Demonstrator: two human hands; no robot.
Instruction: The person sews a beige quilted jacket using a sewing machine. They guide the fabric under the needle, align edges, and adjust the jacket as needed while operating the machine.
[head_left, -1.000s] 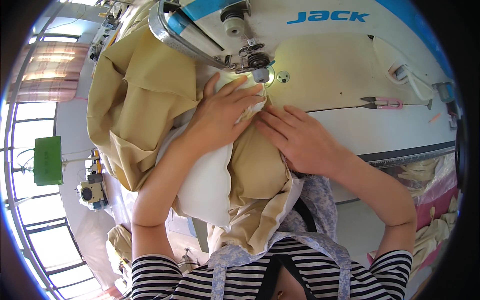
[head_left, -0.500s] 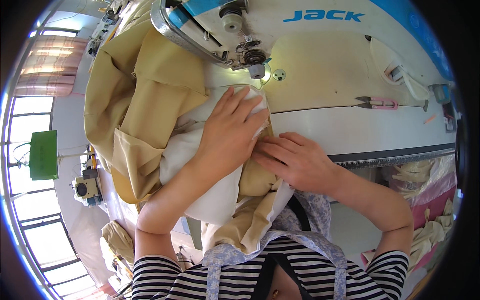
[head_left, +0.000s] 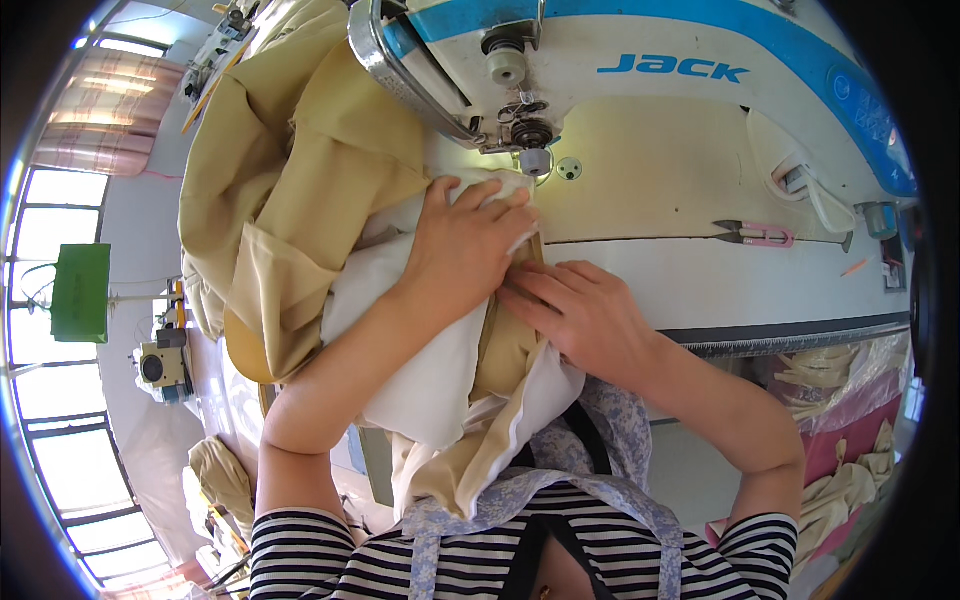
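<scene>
Under the head of a white and blue sewing machine (head_left: 620,90) lies a bundle of khaki fabric (head_left: 350,130) with white lining cloth (head_left: 400,350). My left hand (head_left: 465,240) rests on the white cloth just in front of the needle area, palm down, fingers spread. Close to it, my right hand (head_left: 585,310) pinches the khaki edge between thumb and fingers; the fingertips are partly hidden in the folds. The fabric's near end hangs over the table edge toward my lap. The needle itself is hidden behind the machine head.
Pink-handled thread snips (head_left: 755,234) lie on the machine bed at right. A dark ruler strip (head_left: 800,336) runs along the table's front edge. A green box-like object (head_left: 80,293) stands by the windows at left. Plastic-wrapped cloth (head_left: 840,375) sits below right.
The machine appears lower and farther right as the view shifts. My left fingers are more bent on the cloth. My right hand still pinches the edge, and the fabric's near folds have changed shape.
</scene>
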